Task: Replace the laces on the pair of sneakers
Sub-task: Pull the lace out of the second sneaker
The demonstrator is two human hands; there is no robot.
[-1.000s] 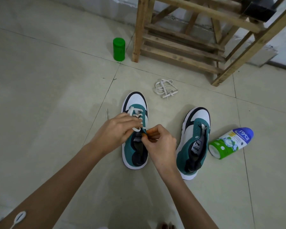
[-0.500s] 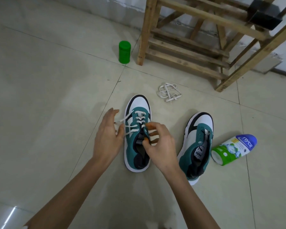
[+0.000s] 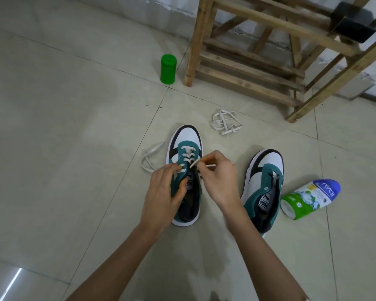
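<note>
The tiled floor (image 3: 74, 148) carries every item. A wooden rack (image 3: 248, 68) stands at the far side, with a black object (image 3: 354, 25) on its upper rail.

Two green-and-white sneakers sit side by side, toes pointing away from the person. The first sneaker (image 3: 187, 137) is in the centre, under both hands. The second sneaker (image 3: 267, 168) is just to its right, apart from both hands, with its throat open.

The left hand (image 3: 163, 198) grips the first sneaker: its fingers curl over the left eyelet flap and the thumb lies on the tongue. The right hand (image 3: 219, 179) is closed in a pinch on the white lace (image 3: 149, 156) at the right eyelet row.

The lace crosses the front eyelets of the first sneaker. Its free end lies looped on the floor to the left of the toe.

A powder bottle (image 3: 310, 198) lies on its side just right of the second sneaker. A green container (image 3: 168, 69) stands upright beside the rack leg. A bundled spare lace (image 3: 225, 122) lies on the floor between the rack and the sneakers.
</note>
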